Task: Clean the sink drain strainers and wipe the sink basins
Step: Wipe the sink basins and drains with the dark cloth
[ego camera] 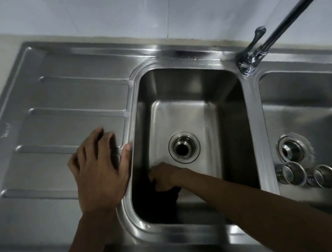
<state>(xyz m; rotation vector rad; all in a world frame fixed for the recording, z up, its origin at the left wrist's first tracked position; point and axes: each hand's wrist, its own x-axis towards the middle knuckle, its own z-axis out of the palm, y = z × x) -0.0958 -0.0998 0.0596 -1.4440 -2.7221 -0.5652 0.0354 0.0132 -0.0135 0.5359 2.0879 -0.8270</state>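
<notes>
1. Black cloth lies in the left basin, near its front left corner, your right hand closed on it.
2. Your left hand rests spread flat on the drainboard, holding nothing.
3. Two strainers lie in the right basin.

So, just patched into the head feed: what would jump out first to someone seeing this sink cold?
The right hand presses a dark cloth into the near left corner of the left stainless steel basin, whose round drain sits open. The left hand lies flat on the ribbed steel drainboard. In the right basin, two small steel strainer cups lie on their sides by its drain.
</notes>
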